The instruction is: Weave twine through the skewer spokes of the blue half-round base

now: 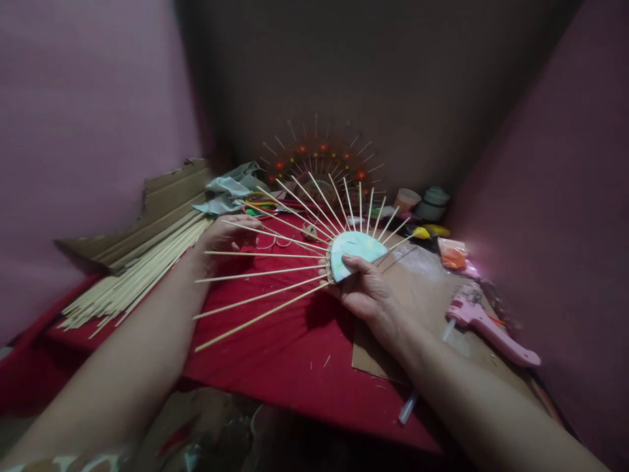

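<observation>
A pile of thin bamboo sticks (132, 275) lies at the left on the red cloth (295, 354). The left hand (223, 239) touches the spokes of the half-round pale blue stick fan (354, 252), its fingers loosely curled. The right hand (363, 292) pinches the fan. A pink glue gun (491, 331) lies at the right.

On my feed I see a red cloth (295, 354) spread over the work surface. A loose heap of bamboo sticks (132, 275) lies at the left, against a sheet of cardboard (167, 196). At the right, a pink glue gun (486, 328) rests on a brown board (417, 288). Further back stand a finished fan with red beads (319, 157), crumpled cloth (230, 190) and two small jars (422, 202).
</observation>
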Demonstrator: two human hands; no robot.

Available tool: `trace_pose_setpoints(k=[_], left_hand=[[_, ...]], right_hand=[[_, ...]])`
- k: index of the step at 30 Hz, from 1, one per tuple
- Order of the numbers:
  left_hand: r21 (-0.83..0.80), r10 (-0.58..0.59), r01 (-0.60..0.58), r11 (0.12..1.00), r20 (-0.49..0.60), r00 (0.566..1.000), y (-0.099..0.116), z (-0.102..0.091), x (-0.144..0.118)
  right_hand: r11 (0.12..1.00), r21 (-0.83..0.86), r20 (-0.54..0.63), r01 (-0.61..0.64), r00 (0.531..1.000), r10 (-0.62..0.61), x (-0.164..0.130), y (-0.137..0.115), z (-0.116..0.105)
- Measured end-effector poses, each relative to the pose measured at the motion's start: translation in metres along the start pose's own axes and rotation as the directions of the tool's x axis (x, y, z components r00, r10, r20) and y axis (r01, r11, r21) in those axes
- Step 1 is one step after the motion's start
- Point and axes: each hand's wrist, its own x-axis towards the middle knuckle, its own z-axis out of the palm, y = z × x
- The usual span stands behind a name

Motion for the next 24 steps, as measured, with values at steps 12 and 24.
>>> trace_pose_setpoints(k=[12,24], left_hand=[[-0.104,0.118,-0.122,0.987,-0.043,0.992,-0.002,-0.021,0.002],[0.045,0.028,-0.022,0.999,-0.140,0.990,-0.013,-0.013,0.010]], right_hand=[[0.992,-0.042,-0.229,0.121,0.965,-0.128,0.007,-0.002,-0.003],[1.000,-0.016,-0.043,-0.023,0.999,0.022,0.002,-0.003,-0.004]])
